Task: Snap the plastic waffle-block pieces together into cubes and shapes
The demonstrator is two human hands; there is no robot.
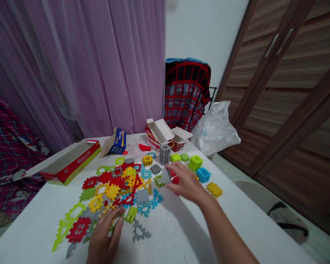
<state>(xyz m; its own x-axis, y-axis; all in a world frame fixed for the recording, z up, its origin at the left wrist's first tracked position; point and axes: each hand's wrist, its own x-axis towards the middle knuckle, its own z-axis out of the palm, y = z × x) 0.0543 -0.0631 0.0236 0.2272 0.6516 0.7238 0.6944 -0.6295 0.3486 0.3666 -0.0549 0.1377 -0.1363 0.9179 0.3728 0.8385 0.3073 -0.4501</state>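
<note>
My right hand (184,181) pinches a flat grey interlocking tile (166,175) between thumb and fingers, over a small green tile (158,180). Red pieces (175,179) show partly behind the hand. My left hand (107,231) rests at the near edge of a loose pile of interlocking tiles, its thumb and fingers apart; what lies beneath it is partly hidden. Close to its fingertips is a light green piece (131,215), and a grey triangular tile (140,231) lies to its right. The pile mixes red tiles (79,230), yellow tiles (112,191) and blue tiles (157,198).
Stacks of tiles stand beyond and right of my right hand: grey (165,154), green (195,162), blue (203,175) and yellow (214,189). Opened boxes line the back and left: red (77,163), blue (118,141), red-white (161,134). A white plastic bag (216,128) sits at the right edge.
</note>
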